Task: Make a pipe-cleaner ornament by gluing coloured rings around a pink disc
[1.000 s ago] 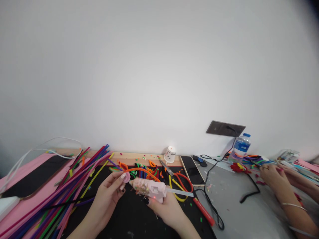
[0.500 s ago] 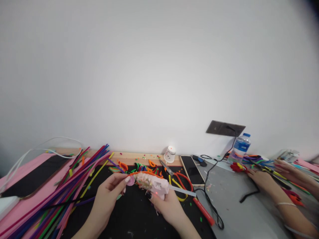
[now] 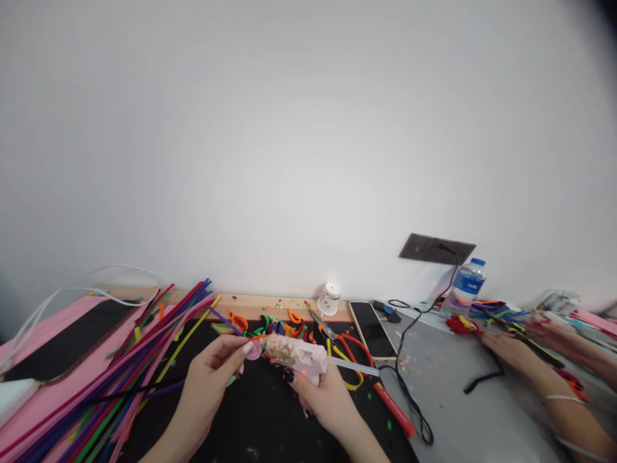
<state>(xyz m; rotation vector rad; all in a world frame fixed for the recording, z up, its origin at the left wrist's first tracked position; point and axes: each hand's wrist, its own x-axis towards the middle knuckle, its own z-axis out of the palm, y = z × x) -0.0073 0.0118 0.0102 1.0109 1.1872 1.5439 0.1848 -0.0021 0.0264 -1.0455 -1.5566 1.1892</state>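
Observation:
My left hand point(image 3: 212, 370) pinches a small round pink piece point(image 3: 253, 350) between thumb and fingertips. My right hand point(image 3: 324, 393) is wrapped round a pale pink hot glue gun point(image 3: 301, 355), its nozzle end pointing left and close to the pink piece. Whether the tip touches the piece I cannot tell. A clear glue stick point(image 3: 353, 366) sticks out of the gun's back, and a small red light shows on its body. Behind the gun lie several bent pipe-cleaner pieces point(image 3: 240, 319) in orange, green and other colours on the black mat point(image 3: 231, 437).
Left are a bundle of pipe cleaners point(image 3: 144, 366) and a dark phone point(image 3: 72, 341). Behind and right are a white paper cup point(image 3: 328, 299), scissors point(image 3: 322, 325), a phone point(image 3: 372, 329), a red-handled tool point(image 3: 394, 410), a black cable point(image 3: 401, 360) and a bottle point(image 3: 465, 286). A co-worker's hands point(image 3: 511, 354) work far right.
My hands, the pink piece and the glue gun stay almost in place. The co-worker's hands at the right have shifted slightly.

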